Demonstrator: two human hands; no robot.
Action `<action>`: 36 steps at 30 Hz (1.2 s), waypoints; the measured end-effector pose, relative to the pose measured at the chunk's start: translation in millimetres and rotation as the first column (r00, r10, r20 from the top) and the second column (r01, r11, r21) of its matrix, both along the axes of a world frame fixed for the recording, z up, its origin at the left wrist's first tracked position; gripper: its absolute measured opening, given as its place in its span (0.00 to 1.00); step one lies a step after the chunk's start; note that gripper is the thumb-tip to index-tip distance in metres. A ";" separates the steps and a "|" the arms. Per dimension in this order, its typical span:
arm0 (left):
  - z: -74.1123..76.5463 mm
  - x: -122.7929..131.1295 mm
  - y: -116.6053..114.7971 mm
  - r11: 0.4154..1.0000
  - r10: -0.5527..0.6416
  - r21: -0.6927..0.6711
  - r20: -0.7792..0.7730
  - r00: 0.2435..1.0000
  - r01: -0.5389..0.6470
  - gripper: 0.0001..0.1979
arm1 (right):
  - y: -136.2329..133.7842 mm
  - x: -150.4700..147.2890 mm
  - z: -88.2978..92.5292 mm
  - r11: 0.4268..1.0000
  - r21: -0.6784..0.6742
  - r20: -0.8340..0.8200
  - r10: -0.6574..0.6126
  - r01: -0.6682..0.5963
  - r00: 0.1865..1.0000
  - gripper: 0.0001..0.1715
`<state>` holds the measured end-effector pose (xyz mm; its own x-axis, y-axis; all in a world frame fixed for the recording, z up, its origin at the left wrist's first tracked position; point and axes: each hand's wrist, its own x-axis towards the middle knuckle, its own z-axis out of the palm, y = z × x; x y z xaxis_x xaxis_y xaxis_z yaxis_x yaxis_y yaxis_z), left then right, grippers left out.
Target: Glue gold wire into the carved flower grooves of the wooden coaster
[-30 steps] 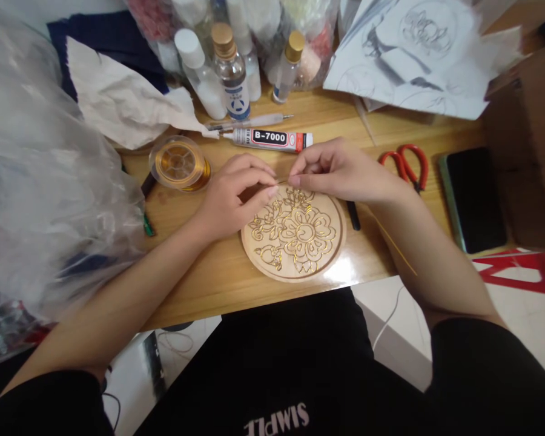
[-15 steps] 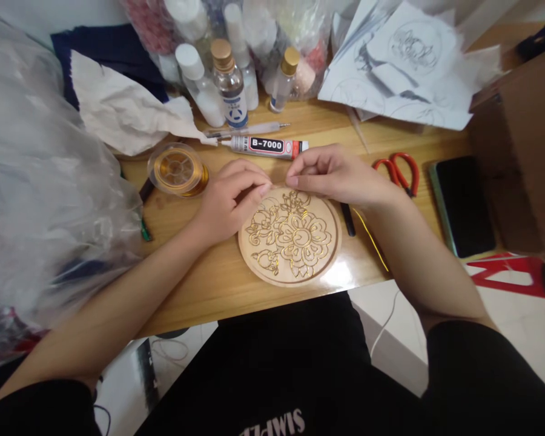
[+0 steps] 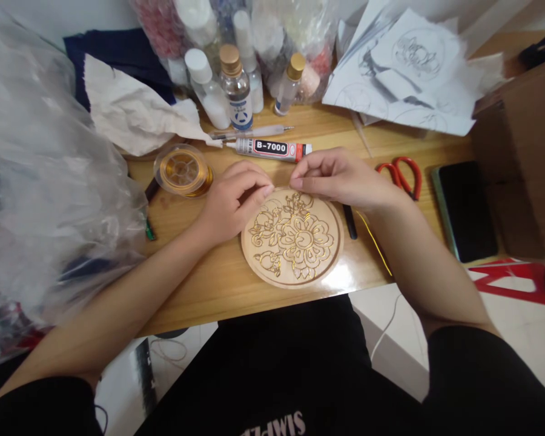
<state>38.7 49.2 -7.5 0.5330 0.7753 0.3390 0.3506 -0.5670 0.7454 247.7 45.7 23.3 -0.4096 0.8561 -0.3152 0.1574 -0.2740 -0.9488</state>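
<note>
A round wooden plaque [image 3: 258, 270] lies on the table, with a flower-and-leaf design in gold wire [image 3: 305, 239] on its face. My left hand [image 3: 236, 200] is at its upper left rim, thumb and forefinger pinched together. My right hand [image 3: 336, 177] hovers at the upper rim, also with thumb and forefinger closed. Whatever lies between the fingertips of either hand is too fine to make out. From below my right wrist a loose piece of gold wire [image 3: 376, 245] runs toward the table edge, beside a black stick-like tool [image 3: 350, 222].
Behind my hands lie a B-7000 glue tube [image 3: 270, 148] and a pen [image 3: 263, 131]. A spool of gold wire [image 3: 184, 171] is at left, red-handled pliers [image 3: 402, 175] and a phone [image 3: 465, 212] at right. Bottles [image 3: 240, 100], plastic bags [image 3: 49, 181] and drawings [image 3: 404, 72] surround the area.
The whole view has shifted slightly, so things appear a little further right and down. Both hands keep nearly the same pinched pose at the plaque's upper rim.
</note>
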 end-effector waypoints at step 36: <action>-0.4 -0.5 -1.6 0.999 0.021 0.026 0.007 1.000 -0.021 0.03 | 0.3 -0.6 3.2 0.998 -0.061 0.035 -0.003 0.005 0.999 0.10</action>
<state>38.2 47.6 -7.9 0.5142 0.7770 0.3630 0.3576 -0.5790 0.7327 247.2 46.0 26.5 -0.3943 0.8365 -0.3805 0.1885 -0.3316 -0.9244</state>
